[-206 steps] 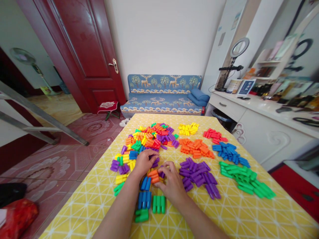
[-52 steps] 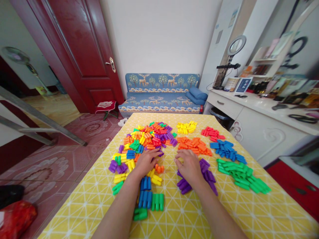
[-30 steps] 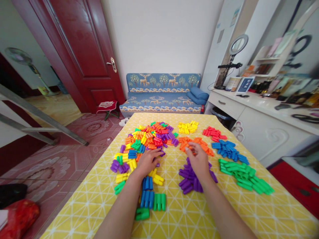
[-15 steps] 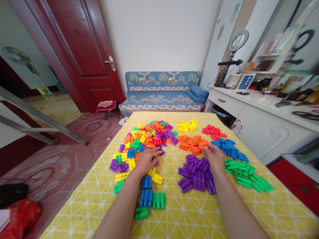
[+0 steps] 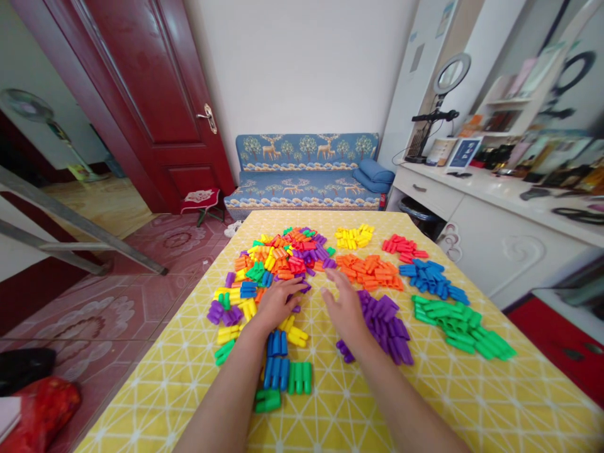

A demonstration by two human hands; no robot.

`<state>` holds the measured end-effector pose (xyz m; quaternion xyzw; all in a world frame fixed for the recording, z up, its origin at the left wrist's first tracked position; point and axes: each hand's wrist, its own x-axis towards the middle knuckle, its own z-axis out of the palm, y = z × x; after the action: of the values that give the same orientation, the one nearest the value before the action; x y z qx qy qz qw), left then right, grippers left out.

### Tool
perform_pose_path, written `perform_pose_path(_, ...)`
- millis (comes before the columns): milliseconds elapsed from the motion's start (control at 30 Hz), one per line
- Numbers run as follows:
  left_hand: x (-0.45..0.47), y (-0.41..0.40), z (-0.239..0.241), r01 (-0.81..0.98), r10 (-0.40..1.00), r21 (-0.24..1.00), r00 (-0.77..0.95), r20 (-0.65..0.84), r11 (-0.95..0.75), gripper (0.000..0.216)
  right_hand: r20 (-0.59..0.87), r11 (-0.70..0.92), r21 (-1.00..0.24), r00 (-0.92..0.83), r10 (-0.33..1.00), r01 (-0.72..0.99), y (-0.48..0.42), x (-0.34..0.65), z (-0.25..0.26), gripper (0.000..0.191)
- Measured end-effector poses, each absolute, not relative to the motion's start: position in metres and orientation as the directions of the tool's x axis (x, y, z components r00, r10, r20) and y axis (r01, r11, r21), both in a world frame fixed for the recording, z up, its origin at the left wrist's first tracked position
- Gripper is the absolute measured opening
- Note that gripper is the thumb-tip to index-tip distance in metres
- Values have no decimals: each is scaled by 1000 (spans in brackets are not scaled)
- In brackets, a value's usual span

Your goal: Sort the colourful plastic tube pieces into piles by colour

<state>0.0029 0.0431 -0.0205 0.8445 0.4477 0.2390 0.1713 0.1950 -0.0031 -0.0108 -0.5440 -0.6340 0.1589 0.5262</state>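
Mixed plastic building blocks, shaped like joined tubes, lie in a many-coloured pile (image 5: 283,255) on the left half of the table. My left hand (image 5: 278,303) rests at the near side of this pile, fingers stretched, their tips by a purple block (image 5: 306,287). No block shows in its grasp. My right hand (image 5: 346,308) hovers between the mixed pile and the purple blocks (image 5: 387,324), with thumb and fingers apart and nothing between them. It partly covers the purple heap. Just beyond it lie orange blocks (image 5: 370,272).
Further right are separate heaps of yellow (image 5: 355,236), red (image 5: 404,248), blue (image 5: 433,280) and green blocks (image 5: 465,326). Loose blue blocks (image 5: 276,372) and green blocks (image 5: 300,377) lie nearer me. A patterned sofa (image 5: 306,170) stands beyond the yellow-covered table (image 5: 325,415).
My right hand has moved left from the orange heap's right edge, and its fingers have spread. The orange heap now shows more blocks at its right. The left hand has hardly moved.
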Motion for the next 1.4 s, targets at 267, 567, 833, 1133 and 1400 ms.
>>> perform_pose_path(267,3,46,-23,626,831,553,479,283,-549,46,433,365,-654,-68,899,662,-5,141,-59,70)
perform_pose_path(567,3,45,-25,541,827,631,431,361,-557,41,374,238,-620,15,927,748,-16,143,-35,51)
perform_pose_path(833,2,47,-32,597,860,624,411,302,-504,44,369,254,-559,-38,929,789,-15,144,-38,56)
perform_pose_path(1133,1,46,-28,592,843,606,436,313,-531,18,379,236,-577,0,925,782,-15,148,-36,43)
perform_pose_path(1400,2,46,-26,567,824,606,464,325,-558,21,388,276,-574,-40,921,771,-25,148,-23,43)
